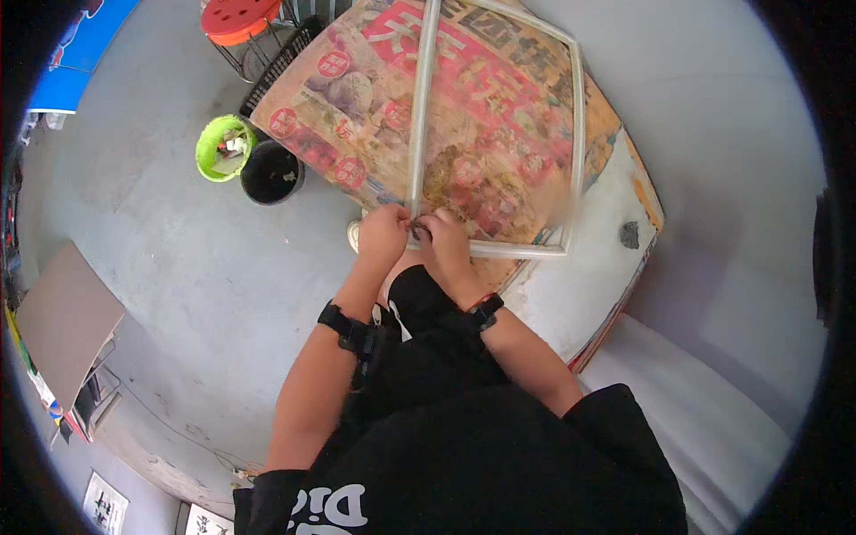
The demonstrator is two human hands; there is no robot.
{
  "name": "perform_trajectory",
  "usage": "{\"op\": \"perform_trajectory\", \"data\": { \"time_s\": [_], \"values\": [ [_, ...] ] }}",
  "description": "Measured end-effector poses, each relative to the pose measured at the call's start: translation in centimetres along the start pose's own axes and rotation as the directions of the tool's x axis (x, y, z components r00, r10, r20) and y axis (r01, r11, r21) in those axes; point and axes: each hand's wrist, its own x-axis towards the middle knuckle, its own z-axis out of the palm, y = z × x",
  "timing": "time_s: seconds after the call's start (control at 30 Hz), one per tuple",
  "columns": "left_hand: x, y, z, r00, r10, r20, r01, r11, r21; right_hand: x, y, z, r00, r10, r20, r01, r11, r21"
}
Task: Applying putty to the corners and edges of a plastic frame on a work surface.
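Note:
A pale, narrow-barred rectangular frame (421, 107) lies on the paper-covered table, reaching toward its far end. My left hand (383, 234) is closed at the frame's near left corner, its fingertips pinching there. Close beside it, my right hand (448, 242) is closed too, thumb and fingers drawn together at the same corner. A small dark bit shows between the two sets of fingertips, too small and too covered to name. The corner itself is mostly hidden by my fingers.
Stained printed sheets cover the table (571, 303), whose right part is bare and whitish with a dark grey lump (629, 234). On the floor to the left stand a green bin (210, 156), a black bucket (270, 189), a black crate (283, 67) and a red stool (236, 20). A wall rises at right.

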Motion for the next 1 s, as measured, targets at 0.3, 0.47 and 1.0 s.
{"op": "perform_trajectory", "data": {
  "time_s": [0.3, 0.47, 1.0],
  "values": [
    [-0.4, 1.1, -0.1, 0.991, 0.133, -0.01, -0.127, 0.967, 0.222, 0.5, 2.1, -3.3, 0.918, -0.266, 0.294, 0.345, 0.901, -0.262],
    [-0.6, 2.1, -0.8, 0.998, 0.045, 0.035, -0.05, 0.987, 0.15, -0.5, 1.3, -1.1, 0.962, -0.197, 0.189, 0.23, 0.958, -0.173],
    [-1.3, 2.1, -0.3, 0.985, 0.134, -0.106, -0.116, 0.98, 0.16, 0.0, 1.4, -3.5, 0.918, -0.232, 0.322, 0.338, 0.882, -0.327]
  ]
}}
